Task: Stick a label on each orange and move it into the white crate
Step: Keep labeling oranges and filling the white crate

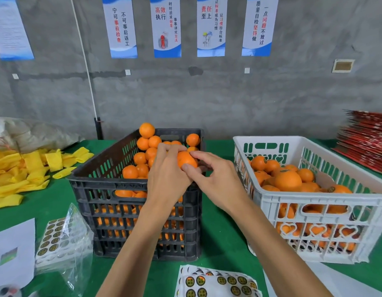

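Your left hand (pixel 166 174) has its fingers curled round one orange (pixel 186 160), holding it above the black crate (pixel 113 187) of loose fruit, while your right hand (pixel 215 179) presses its fingertips on that orange. The white crate (pixel 314 202) sits just right of your right hand, sticker sheets (pixel 217 281) on the bench (pixel 220 239) below your wrists

The scene is evenly and rather brightly lit, with soft light that seems to come from above; shadows beneath the left hand (pixel 167 176) and the right hand (pixel 215 179) are faint. Glare sits on the plastic bag (pixel 72 243) at lower left of the hands. The wide lens bends the edges (the posters (pixel 166 26) far above the hands lean outward). Corners look slightly soft.
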`<state>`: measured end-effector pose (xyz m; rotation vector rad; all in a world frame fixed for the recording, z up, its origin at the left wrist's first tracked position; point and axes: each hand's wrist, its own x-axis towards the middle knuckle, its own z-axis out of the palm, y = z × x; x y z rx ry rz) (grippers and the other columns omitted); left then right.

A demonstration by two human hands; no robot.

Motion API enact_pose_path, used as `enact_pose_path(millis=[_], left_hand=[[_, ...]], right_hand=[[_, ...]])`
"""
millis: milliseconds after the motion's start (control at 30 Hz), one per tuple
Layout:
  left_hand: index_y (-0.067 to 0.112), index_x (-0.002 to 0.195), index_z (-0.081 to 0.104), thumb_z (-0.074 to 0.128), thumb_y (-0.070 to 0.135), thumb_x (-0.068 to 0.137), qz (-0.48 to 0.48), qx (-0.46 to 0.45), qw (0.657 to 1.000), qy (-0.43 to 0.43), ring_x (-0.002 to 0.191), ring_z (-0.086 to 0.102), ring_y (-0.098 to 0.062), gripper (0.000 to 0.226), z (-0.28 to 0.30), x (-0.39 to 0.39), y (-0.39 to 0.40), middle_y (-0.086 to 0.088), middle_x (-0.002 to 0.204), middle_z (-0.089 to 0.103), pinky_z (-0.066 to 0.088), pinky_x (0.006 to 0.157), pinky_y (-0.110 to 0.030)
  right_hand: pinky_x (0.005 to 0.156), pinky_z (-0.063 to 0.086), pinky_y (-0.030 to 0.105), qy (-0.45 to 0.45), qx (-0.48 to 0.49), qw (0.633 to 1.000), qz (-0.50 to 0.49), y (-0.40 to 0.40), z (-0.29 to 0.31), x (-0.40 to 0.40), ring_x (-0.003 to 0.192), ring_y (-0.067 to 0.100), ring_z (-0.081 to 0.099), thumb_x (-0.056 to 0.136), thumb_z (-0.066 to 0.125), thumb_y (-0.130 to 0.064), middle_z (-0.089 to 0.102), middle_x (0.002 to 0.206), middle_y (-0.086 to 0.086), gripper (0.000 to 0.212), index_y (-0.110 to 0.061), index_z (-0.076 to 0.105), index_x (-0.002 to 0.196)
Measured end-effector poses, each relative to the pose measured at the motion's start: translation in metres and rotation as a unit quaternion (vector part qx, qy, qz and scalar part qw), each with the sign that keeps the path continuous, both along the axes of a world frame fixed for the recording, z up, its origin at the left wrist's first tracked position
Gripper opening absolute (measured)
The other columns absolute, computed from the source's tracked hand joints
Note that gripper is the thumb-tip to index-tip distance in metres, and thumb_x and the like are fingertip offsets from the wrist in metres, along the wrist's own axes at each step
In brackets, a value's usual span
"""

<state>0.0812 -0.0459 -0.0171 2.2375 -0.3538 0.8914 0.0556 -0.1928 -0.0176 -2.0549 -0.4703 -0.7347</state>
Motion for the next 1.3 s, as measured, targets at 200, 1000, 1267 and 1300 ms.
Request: enact_pose_path(millis=[200, 1000, 1267, 1300], left_hand=[[0.021, 0.134, 0.063, 0.07, 0.009, 0.088, -0.069, 0.056, 0.994, -0.062, 0.114, 0.049, -0.021, 0.048, 0.022, 0.009, -0.034, 0.0, 0.126, 0.054, 0.043, 0.097, -0.031], [0.024, 0.144, 0.049, 0.065, 0.006, 0.092, -0.25, 0.048, 0.949, 0.185, 0.126, 0.051, -0.004, 0.058, -0.112, -0.071, -0.041, 0.009, 0.139, 0.052, 0.045, 0.107, -0.028], [0.059, 0.147, 0.018, 0.071, 0.091, 0.06, -0.271, 0.204, 0.871, 0.356, 0.147, 0.007, 0.005, 0.107, -0.17, -0.15, 0.012, 0.039, 0.154, 0.015, 0.008, 0.125, -0.037], [0.061, 0.148, 0.015, 0.072, 0.092, 0.055, -0.271, 0.221, 0.864, 0.361, 0.151, -0.001, 0.002, 0.113, -0.175, -0.158, 0.015, 0.036, 0.158, 0.008, 0.001, 0.124, -0.039]], right_hand=[[0.08, 0.058, 0.035, -0.062, 0.034, 0.985, -0.154, -0.01, 0.013, -0.014, 0.09, 0.013, 0.071, 0.095, 0.07, -0.041, 0.078, 0.103, -0.001, 0.036, -0.021, 0.072, 0.124], [0.084, 0.052, 0.039, 0.063, -0.082, 0.994, -0.025, -0.058, -0.122, -0.067, 0.095, 0.015, 0.063, 0.102, 0.058, -0.016, 0.072, 0.1, -0.002, 0.019, -0.016, 0.077, 0.106], [0.089, 0.051, 0.042, 0.228, -0.168, 0.959, -0.027, -0.072, -0.188, -0.066, 0.1, 0.013, 0.057, 0.103, 0.056, -0.037, 0.07, 0.102, -0.009, 0.022, -0.027, 0.075, 0.105], [0.089, 0.05, 0.042, 0.237, -0.173, 0.956, -0.017, -0.071, -0.192, -0.067, 0.098, 0.014, 0.057, 0.103, 0.055, -0.036, 0.069, 0.1, -0.009, 0.021, -0.027, 0.075, 0.103]])
